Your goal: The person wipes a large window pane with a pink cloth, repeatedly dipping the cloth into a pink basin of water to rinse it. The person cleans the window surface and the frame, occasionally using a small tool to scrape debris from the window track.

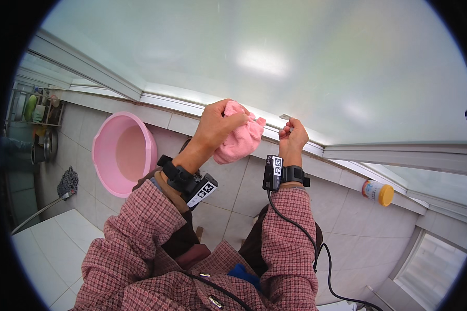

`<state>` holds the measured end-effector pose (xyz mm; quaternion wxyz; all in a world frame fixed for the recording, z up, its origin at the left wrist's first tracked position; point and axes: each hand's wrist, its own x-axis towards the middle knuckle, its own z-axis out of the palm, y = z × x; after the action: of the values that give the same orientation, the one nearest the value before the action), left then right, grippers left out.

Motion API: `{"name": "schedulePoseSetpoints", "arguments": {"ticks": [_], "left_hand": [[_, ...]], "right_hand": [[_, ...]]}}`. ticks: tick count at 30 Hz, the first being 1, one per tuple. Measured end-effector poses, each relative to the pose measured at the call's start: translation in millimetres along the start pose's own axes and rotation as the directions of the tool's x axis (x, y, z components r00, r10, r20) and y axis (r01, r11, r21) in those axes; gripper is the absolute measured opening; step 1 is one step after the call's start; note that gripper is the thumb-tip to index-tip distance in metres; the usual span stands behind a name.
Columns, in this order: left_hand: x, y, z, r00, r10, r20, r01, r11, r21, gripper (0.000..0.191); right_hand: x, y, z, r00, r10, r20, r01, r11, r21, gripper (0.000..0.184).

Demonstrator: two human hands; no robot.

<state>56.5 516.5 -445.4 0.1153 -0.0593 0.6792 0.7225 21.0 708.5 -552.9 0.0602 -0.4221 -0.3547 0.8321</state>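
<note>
My left hand grips a bunched pink cloth just in front of the sliding-window track. To its right, my right hand is raised at the frame of the frosted glass pane, its fingers curled around a small, thin tool whose flat greyish tip shows above the fingers. The tool's kind cannot be told, and most of it is hidden in the hand. Both wrists carry strapped black devices. A pink plastic basin with cloudy water stands on the floor to the left of my left hand.
A jar with a yellow lid sits on the tiled ledge at the right. A mop with a grey head and a rack holding various items are at the left. A black cable runs from the right wrist device past my sleeve.
</note>
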Motion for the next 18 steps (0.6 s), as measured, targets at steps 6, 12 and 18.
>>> {"name": "schedulePoseSetpoints", "arguments": {"ticks": [6, 12, 18], "left_hand": [[0.6, 1.8, -1.5, 1.0, 0.009, -0.001, -0.009, 1.0, -0.026, 0.015], [3.8, 6.2, -2.8, 1.0, -0.005, -0.014, 0.005, 1.0, -0.011, 0.017], [2.3, 7.8, -2.7, 1.0, 0.005, -0.012, -0.005, 1.0, -0.023, 0.018]], "right_hand": [[1.9, 2.6, 0.4, 1.0, -0.014, 0.015, 0.014, 0.999, 0.039, 0.007], [-3.9, 5.9, -0.3, 0.999, -0.034, 0.006, 0.034, 0.998, 0.053, 0.005], [-7.7, 7.5, 1.1, 0.992, -0.122, 0.031, 0.123, 0.992, -0.013, 0.005]]}}
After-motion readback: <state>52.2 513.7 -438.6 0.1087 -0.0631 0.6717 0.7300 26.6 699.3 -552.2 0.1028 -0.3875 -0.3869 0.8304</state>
